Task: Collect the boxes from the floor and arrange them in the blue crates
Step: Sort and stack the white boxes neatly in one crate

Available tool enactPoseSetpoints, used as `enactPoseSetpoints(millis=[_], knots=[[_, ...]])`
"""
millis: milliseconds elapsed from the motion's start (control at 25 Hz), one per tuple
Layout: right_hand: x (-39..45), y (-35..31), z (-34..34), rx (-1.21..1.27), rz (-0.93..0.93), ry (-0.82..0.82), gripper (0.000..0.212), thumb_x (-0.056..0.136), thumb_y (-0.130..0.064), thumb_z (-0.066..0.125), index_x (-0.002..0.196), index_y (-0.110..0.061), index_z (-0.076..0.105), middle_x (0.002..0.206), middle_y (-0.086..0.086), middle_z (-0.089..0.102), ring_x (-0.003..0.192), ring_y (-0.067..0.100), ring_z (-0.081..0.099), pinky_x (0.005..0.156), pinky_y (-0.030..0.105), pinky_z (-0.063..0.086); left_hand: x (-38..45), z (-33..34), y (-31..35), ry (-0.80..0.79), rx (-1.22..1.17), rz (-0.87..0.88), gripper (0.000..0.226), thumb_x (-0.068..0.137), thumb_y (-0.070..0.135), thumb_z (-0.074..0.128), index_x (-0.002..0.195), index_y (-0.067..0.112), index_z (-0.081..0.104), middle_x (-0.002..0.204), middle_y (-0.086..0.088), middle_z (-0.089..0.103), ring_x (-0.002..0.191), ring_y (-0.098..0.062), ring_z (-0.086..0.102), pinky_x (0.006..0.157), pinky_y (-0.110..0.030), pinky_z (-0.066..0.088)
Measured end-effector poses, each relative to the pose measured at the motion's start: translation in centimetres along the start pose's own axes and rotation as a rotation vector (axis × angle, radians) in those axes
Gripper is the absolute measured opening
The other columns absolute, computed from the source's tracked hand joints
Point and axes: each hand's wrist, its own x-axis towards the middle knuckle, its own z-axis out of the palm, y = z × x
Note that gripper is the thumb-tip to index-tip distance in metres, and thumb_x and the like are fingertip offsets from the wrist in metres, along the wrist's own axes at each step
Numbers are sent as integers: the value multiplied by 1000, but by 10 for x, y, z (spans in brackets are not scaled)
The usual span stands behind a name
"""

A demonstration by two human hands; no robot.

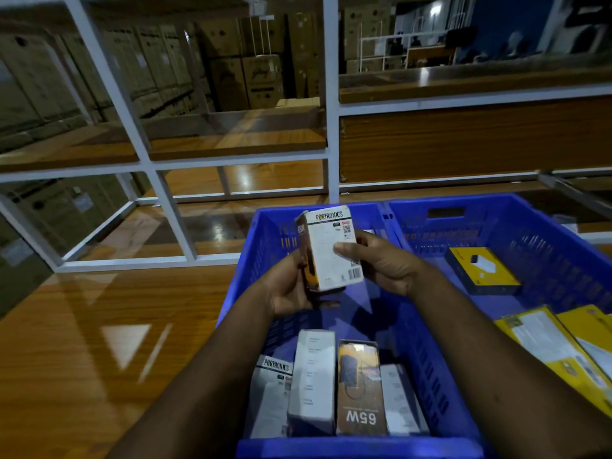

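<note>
Fingers: left hand and right hand both curl round one white Portronics box, held upright above the left blue crate.
Near row: four boxes stand packed against the crate's near wall.
Open room: bare blue floor beyond them.
Right crate: yellow boxes inside.
Far: white shelf frame.

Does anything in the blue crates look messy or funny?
A little. In the near blue crate, one box shows its "65W" upside down among white-sided neighbours. The held box is tilted between both hands. Nothing looks damaged.
</note>
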Motion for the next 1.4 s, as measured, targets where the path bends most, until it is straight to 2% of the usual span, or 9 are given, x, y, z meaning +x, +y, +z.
enactPoseSetpoints(millis=[120,240,480,760,880,1040,1160,1320,1400], knots=[[4,1,0,11,76,178,46,82,-31,73,120,-8,63,112,12,73,109,29,67,98,46,52,7,-1,2,81,-85,110,68,94,65,41,134,13,59,128,-17,66,113,-31,65,86,-47,57],[0,-3,1,-40,105,213,30,88,-35,68,107,-12,69,104,11,75,99,25,70,86,37,56,4,4,3,88,23,183,61,92,62,49,131,17,62,127,-12,68,119,-27,63,101,-48,50],[5,-4,1,55,75,208,57,86,-60,56,122,-17,63,115,9,72,111,28,66,97,48,53,7,6,2,100,-146,199,36,99,39,51,123,15,61,123,-14,68,114,-31,62,101,-50,48],[1,-1,-2,164,-10,65,54,86,-30,64,134,-8,54,118,15,64,105,27,62,86,42,55,-2,14,-9,-107,-290,83,52,87,48,49,107,6,74,104,-19,70,80,-30,70,67,-41,61],[2,-1,-2,215,-47,61,48,82,-26,66,127,-11,60,121,15,65,108,28,63,96,44,51,1,17,-9,-82,-94,59,51,90,46,52,125,10,64,114,-17,69,95,-33,70,81,-51,58],[13,2,-2,56,-31,322,67,67,-27,82,127,-10,56,117,10,71,93,21,71,66,31,58,8,12,-2,220,82,189,51,100,47,47,128,7,61,98,-7,75,83,-16,72,75,-35,60],[17,6,-4,-54,-37,445,62,72,-17,84,124,-9,50,103,4,71,84,16,70,60,28,53,8,9,-4,272,420,351,46,88,42,70,126,16,62,118,-6,71,101,-17,71,85,-34,59],[16,8,0,-94,-66,372,61,75,-2,80,125,-2,44,103,6,68,89,14,68,61,21,54,7,13,-15,270,534,426,64,72,16,87,127,21,54,110,2,70,94,-7,71,72,-24,60],[17,10,3,-132,-72,357,63,74,3,80,124,-2,42,102,4,65,86,8,66,57,14,52,15,11,-20,408,665,514,81,57,34,95,125,28,51,108,10,68,98,-5,68,82,-34,61]])
